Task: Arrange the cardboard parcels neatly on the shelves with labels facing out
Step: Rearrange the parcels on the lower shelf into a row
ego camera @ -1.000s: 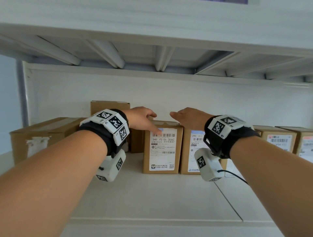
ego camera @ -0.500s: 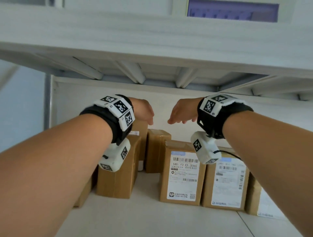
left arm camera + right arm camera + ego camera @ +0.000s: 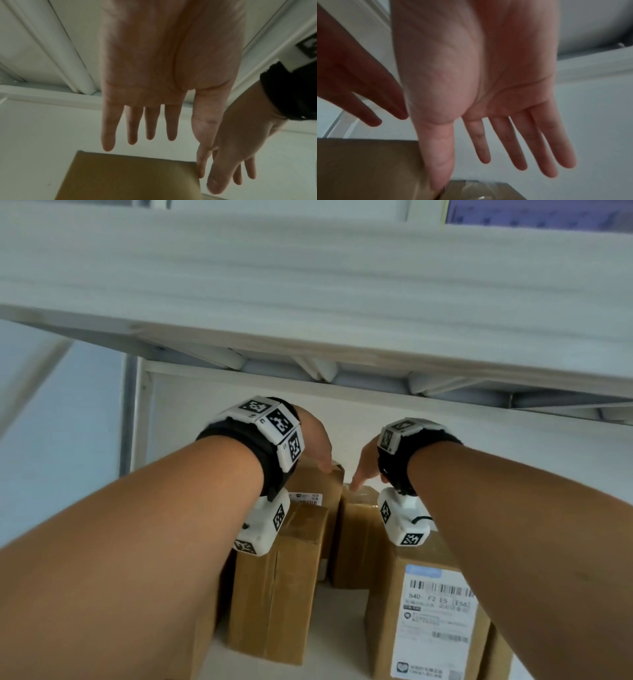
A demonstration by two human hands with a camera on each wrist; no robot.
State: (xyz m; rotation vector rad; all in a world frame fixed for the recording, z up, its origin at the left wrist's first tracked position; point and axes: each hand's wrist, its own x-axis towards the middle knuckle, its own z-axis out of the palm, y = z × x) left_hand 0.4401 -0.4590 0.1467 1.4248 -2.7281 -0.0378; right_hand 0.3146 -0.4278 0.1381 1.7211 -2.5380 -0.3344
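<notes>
Both hands, left hand (image 3: 317, 445) and right hand (image 3: 366, 462), reach with fingers straight and spread, empty, over the back parcels (image 3: 317, 484) deep on the shelf (image 3: 339, 642); best grip one parcel's sides firmly, then turn its label outward.

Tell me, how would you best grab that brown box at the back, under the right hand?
Probably by its two upright sides near the top, coming down from above. The back box stands tall and narrow, wedged among neighbours, with only its taped top free. The right hand hangs open over it.
</notes>
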